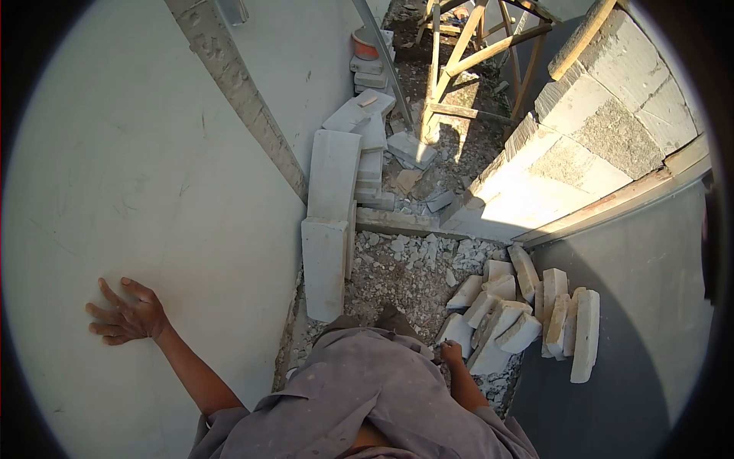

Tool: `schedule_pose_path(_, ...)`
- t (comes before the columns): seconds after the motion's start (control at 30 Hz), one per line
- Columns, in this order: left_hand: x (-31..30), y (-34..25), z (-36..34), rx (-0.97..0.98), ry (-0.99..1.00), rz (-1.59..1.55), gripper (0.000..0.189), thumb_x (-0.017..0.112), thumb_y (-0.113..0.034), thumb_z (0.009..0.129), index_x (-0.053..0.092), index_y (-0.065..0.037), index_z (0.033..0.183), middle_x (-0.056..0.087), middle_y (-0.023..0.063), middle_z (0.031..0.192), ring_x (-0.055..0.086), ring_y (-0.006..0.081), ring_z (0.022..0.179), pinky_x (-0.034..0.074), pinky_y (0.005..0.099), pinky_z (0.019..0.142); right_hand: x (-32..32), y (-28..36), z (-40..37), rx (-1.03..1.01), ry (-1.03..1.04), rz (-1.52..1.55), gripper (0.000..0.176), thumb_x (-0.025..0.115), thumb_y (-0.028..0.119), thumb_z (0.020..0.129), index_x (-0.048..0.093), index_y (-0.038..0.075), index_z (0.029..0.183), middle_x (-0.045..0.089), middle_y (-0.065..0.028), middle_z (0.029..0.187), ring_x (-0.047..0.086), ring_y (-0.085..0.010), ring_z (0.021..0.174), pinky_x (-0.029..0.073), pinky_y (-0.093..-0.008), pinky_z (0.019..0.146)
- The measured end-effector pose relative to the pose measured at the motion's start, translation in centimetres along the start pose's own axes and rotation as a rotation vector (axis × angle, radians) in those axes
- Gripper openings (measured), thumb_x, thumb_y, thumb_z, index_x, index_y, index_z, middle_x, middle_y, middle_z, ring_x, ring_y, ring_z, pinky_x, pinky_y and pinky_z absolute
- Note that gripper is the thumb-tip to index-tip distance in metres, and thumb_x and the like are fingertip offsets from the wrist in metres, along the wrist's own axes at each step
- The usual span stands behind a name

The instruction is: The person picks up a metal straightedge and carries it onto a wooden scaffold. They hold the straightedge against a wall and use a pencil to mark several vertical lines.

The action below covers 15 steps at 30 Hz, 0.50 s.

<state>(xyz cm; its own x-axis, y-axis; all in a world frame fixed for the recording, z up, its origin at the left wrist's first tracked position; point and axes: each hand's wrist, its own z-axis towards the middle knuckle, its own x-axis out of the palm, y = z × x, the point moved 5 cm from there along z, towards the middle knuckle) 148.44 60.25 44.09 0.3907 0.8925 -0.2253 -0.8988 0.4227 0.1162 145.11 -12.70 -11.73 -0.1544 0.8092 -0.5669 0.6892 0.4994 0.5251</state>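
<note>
Against the pale wall (206,206) on the left, my left hand (126,314) rests with its fingers spread. Nothing is in it. My right hand (451,352) is low by my right side, beside the grey shirt (367,390). Its fingers are curled closed, and whatever they hold is too small to make out. Just beyond that hand lies a heap of pale block pieces (501,310), with several slabs leaning on one another. Tall pale blocks (325,264) stand along the foot of the left wall.
Rubble (405,268) covers the ground ahead, up to a low sill (397,222). Beyond it stand a wooden trestle (459,69) and a bucket (365,46) on stacked blocks. A block wall with a stepped edge (566,145) rises at the right. A grey panel (612,306) stands beside the heap.
</note>
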Motion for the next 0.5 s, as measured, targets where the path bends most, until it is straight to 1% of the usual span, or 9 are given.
schedule_pose_path(0.1,-0.2,-0.7,0.3,-0.030,-0.025,0.045,0.045,0.048,-0.054,0.095,0.064,-0.027,0.127,0.026,0.0136,0.160,-0.005,0.0342,0.152,-0.008,0.0550,0.115,-4.6,11.7,5.9,-0.078,0.027,-0.042,0.021,0.063,0.018,0.093,0.070,-0.002,0.096,0.067,-0.0131,0.072,0.062,-0.0196,0.059,0.048,-0.0363,0.056)
schedule_pose_path(0.13,-0.2,-1.3,0.4,-0.039,-0.068,0.037,0.050,0.047,-0.054,0.095,0.061,-0.020,0.130,0.027,0.0152,0.158,-0.003,0.0352,0.152,-0.004,0.0557,0.115,-5.9,15.8,8.8,-0.193,-0.013,-0.055,0.023,0.063,0.019,0.093,0.070,-0.002,0.096,0.066,-0.0119,0.070,0.062,-0.0191,0.058,0.047,-0.0363,0.055)
schedule_pose_path(0.23,0.9,-4.6,0.0,-0.286,-0.189,-0.116,0.056,0.049,-0.049,0.096,0.052,-0.010,0.137,0.029,0.0180,0.156,-0.004,0.0346,0.152,0.007,0.0593,0.114,-9.6,30.1,14.5,-0.540,-0.159,-0.123,0.026,0.061,0.023,0.095,0.068,-0.002,0.096,0.064,-0.0089,0.065,0.062,-0.0168,0.060,0.044,-0.0340,0.056)
schedule_pose_path(0.27,1.3,-6.7,0.3,-0.346,-0.142,-0.169,0.054,0.049,-0.044,0.097,0.050,-0.007,0.137,0.031,0.0191,0.154,0.002,0.0347,0.151,0.014,0.0584,0.113,-10.4,34.3,16.4,-0.532,-0.130,-0.109,0.025,0.062,0.024,0.095,0.067,-0.001,0.093,0.062,-0.0078,0.065,0.060,-0.0161,0.060,0.044,-0.0335,0.057)
schedule_pose_path(0.3,1.1,-10.1,0.9,-0.414,-0.098,-0.222,0.053,0.050,-0.039,0.099,0.047,-0.004,0.138,0.032,0.0203,0.153,0.007,0.0349,0.150,0.020,0.0576,0.112,-11.1,38.7,18.6,-0.531,-0.107,-0.095,0.025,0.062,0.025,0.095,0.066,0.000,0.091,0.060,-0.0067,0.065,0.058,-0.0154,0.061,0.043,-0.0330,0.057)
schedule_pose_path(0.33,1.1,-13.9,1.3,-0.490,-0.059,-0.278,0.051,0.050,-0.034,0.100,0.045,-0.001,0.138,0.034,0.0214,0.151,0.012,0.0351,0.150,0.026,0.0567,0.111,-11.8,43.4,20.4,-0.590,-0.114,0.033,0.027,0.061,0.024,0.094,0.062,-0.001,0.085,0.058,-0.0091,0.064,0.054,-0.0184,0.060,0.042,-0.0366,0.058)
schedule_pose_path(0.37,1.4,-18.7,1.8,-0.408,-0.018,-0.502,0.048,0.048,-0.029,0.101,0.044,0.001,0.138,0.037,0.0220,0.148,0.021,0.0349,0.146,0.031,0.0534,0.109,-12.4,47.8,22.1,-0.650,-0.121,0.163,0.030,0.061,0.023,0.094,0.057,-0.003,0.078,0.056,-0.0115,0.063,0.049,-0.0215,0.059,0.041,-0.0403,0.059)
schedule_pose_path(0.43,2.0,-29.0,2.5,-0.232,0.048,-0.957,0.042,0.045,-0.020,0.103,0.043,0.005,0.137,0.044,0.0231,0.142,0.040,0.0345,0.138,0.042,0.0467,0.105,-14.2,55.4,26.3,-0.717,-0.182,0.180,0.030,0.060,0.024,0.095,0.056,-0.002,0.079,0.053,-0.0086,0.063,0.046,-0.0192,0.060,0.040,-0.0387,0.059)
schedule_pose_path(0.5,5.2,-39.3,1.4,-0.332,0.282,-1.451,0.037,0.042,-0.010,0.103,0.046,0.008,0.134,0.057,0.0211,0.129,0.059,0.0296,0.119,0.048,0.0375,0.101,-17.1,64.5,29.9,-0.795,-0.310,0.202,0.030,0.059,0.023,0.096,0.054,0.001,0.077,0.050,-0.0045,0.063,0.042,-0.0153,0.060,0.037,-0.0352,0.057)
